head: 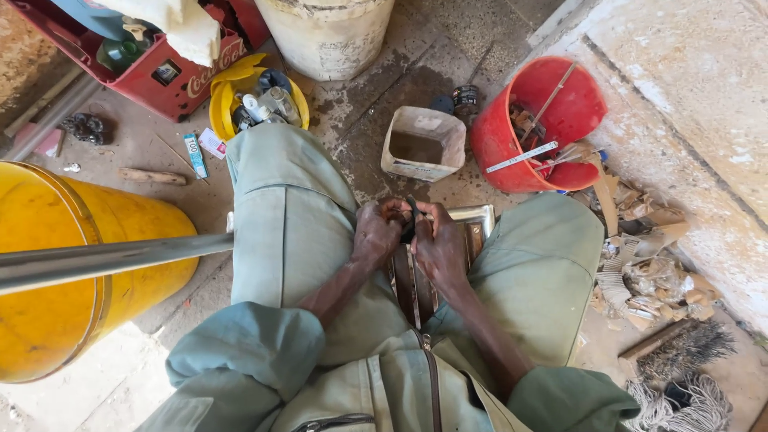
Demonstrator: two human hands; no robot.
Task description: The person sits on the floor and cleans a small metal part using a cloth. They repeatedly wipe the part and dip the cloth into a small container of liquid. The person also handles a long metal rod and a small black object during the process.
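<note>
Big yellow drum [56,272] sits off your left knee, red bucket [552,120] by your right. Between your knees, your left hand [376,236] and right hand [440,248] both pinch a small dark piece [410,218] over a metal frame [472,220].

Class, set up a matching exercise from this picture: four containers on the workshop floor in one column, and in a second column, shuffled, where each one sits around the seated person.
Things:
1. Red plastic bucket of scraps
2. Large yellow metal drum
3. Small square off-white tub
4. Red plastic crate

Places:
A. top left corner
B. just beyond the hands
C. by the person's left knee
D. beside the person's right leg

Pairs: 1-C, 2-D, 3-B, 4-A
</note>
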